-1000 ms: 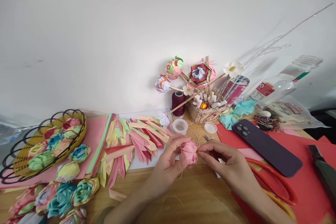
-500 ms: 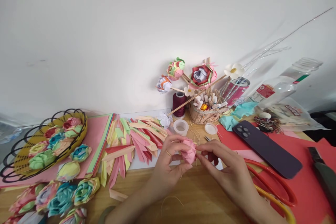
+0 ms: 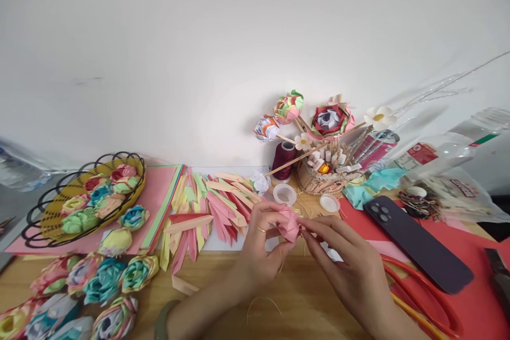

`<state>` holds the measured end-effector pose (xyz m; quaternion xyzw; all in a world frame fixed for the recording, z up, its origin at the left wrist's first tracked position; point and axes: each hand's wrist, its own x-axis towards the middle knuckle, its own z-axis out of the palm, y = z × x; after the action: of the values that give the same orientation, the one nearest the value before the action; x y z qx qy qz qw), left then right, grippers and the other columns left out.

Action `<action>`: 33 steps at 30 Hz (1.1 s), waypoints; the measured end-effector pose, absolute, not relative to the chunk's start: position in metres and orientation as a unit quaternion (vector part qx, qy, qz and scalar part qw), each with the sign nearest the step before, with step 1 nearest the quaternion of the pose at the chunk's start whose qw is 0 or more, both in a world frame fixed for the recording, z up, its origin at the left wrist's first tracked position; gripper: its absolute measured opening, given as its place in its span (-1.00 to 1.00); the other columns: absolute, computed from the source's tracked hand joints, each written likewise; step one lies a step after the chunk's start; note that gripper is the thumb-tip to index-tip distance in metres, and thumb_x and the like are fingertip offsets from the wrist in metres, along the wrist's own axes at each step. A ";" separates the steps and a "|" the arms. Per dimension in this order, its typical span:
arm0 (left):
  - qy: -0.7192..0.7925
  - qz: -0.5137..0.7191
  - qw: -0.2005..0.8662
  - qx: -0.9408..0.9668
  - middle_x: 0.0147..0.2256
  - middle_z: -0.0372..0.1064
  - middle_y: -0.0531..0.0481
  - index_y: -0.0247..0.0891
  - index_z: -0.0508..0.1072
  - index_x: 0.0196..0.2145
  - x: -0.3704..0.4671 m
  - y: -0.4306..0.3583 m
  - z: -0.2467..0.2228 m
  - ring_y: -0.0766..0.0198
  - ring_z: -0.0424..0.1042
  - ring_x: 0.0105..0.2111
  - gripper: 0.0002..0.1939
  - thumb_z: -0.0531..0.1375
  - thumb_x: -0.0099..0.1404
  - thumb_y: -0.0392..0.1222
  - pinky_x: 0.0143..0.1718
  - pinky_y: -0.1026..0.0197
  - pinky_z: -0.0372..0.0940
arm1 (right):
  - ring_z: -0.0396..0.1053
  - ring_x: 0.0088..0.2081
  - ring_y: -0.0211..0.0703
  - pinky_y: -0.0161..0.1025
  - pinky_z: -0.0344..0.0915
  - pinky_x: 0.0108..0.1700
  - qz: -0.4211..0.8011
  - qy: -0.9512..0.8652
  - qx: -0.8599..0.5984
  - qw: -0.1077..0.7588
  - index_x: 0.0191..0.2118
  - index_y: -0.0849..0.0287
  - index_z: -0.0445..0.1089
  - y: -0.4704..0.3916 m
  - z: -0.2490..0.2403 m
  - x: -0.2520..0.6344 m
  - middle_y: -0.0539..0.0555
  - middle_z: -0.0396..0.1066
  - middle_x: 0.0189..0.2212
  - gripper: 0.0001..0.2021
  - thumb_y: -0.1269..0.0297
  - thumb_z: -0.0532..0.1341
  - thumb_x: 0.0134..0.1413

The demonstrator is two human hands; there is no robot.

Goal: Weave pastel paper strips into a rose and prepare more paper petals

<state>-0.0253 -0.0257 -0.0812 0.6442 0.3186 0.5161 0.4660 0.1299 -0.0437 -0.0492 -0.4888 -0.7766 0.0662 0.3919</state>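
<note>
A small pink folded-paper flower (image 3: 288, 224) is held over the table between the thumb and fingers of my left hand (image 3: 265, 244), which wears a ring. My right hand (image 3: 340, 255) has its thumb and fingertips pinched together at the flower's right side. Whatever lies between those fingertips is too small to make out. A pale thread (image 3: 263, 300) curls on the wood just below my hands. Past the flower stand a round clear tub (image 3: 284, 195) and its lid (image 3: 330, 203).
Folded paper strips (image 3: 217, 207) fan out left of my hands. Farther left are a yellow basket (image 3: 51, 223) and several paper flowers (image 3: 105, 281). A maroon thread spool (image 3: 283, 162) and a decorated pot (image 3: 319, 180) stand behind. On the right lie a phone (image 3: 418, 244) and red-handled scissors (image 3: 438, 303).
The view has swung left, so everything appears shifted to the right. The flower stays in my left hand and has tilted slightly. My right fingertips remain at its side.
</note>
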 end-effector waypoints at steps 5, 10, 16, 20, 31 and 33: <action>0.324 0.535 0.422 0.656 -0.11 0.02 -0.06 -0.13 0.23 -0.19 -0.025 -0.024 -0.082 0.21 0.13 -0.03 -0.71 0.11 0.16 -0.41 -0.16 0.16 0.34 | 0.36 -0.42 -0.23 -0.31 0.31 -0.40 0.200 -0.739 -0.502 0.402 -0.28 0.12 0.45 -0.032 -0.041 0.127 0.06 0.42 -0.40 -0.86 0.33 0.14 0.08; 0.333 0.527 0.374 0.686 -0.11 0.04 -0.09 -0.17 0.22 -0.20 -0.026 -0.022 -0.083 0.16 0.14 -0.02 -0.70 0.12 0.13 -0.44 -0.12 0.09 0.31 | 0.30 -0.50 -0.22 -0.31 0.22 -0.51 0.407 -0.647 -0.557 0.325 -0.42 0.15 0.43 -0.016 -0.037 0.131 0.02 0.41 -0.52 -0.75 0.05 0.20 -0.05; 0.323 0.522 0.291 0.734 -0.13 0.08 -0.08 -0.16 0.21 -0.16 -0.026 -0.018 -0.082 0.18 0.19 -0.05 -0.66 0.11 0.13 -0.45 -0.02 -0.01 0.21 | 0.25 -0.48 -0.22 -0.31 0.20 -0.45 0.455 -0.636 -0.542 0.307 -0.48 0.15 0.36 -0.012 -0.038 0.131 0.00 0.34 -0.54 -0.69 -0.02 0.19 -0.07; 0.335 0.509 0.289 0.738 -0.12 0.08 -0.11 -0.17 0.19 -0.15 -0.027 -0.018 -0.083 0.16 0.20 -0.04 -0.65 0.10 0.13 -0.46 -0.02 -0.03 0.21 | 0.22 -0.52 -0.23 -0.30 0.17 -0.48 0.375 -0.664 -0.557 0.330 -0.47 0.13 0.39 -0.019 -0.041 0.130 0.02 0.37 -0.52 -0.71 -0.01 0.18 -0.05; 0.305 0.490 0.278 0.768 -0.08 0.12 -0.15 -0.17 0.13 -0.02 -0.029 -0.017 -0.090 0.16 0.23 -0.01 -0.52 0.09 0.12 -0.48 0.00 -0.01 0.24 | 0.42 -0.35 -0.08 -0.27 0.34 -0.30 0.528 -0.543 -0.568 0.322 -0.40 0.16 0.49 -0.016 -0.046 0.137 0.10 0.50 -0.42 -0.65 -0.02 0.32 -0.26; 0.307 0.492 0.286 0.763 -0.08 0.12 -0.15 -0.17 0.12 0.01 -0.028 -0.017 -0.091 0.15 0.22 0.00 -0.48 0.09 0.11 -0.49 0.03 -0.04 0.21 | 0.41 -0.33 -0.07 -0.25 0.34 -0.28 0.500 -0.572 -0.570 0.312 -0.38 0.16 0.49 -0.018 -0.047 0.137 0.10 0.50 -0.41 -0.66 -0.02 0.29 -0.20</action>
<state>-0.0284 -0.0173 -0.0915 0.7629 0.3065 0.4922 0.2861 0.1372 -0.0177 -0.0470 -0.5699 -0.5724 0.4999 0.3124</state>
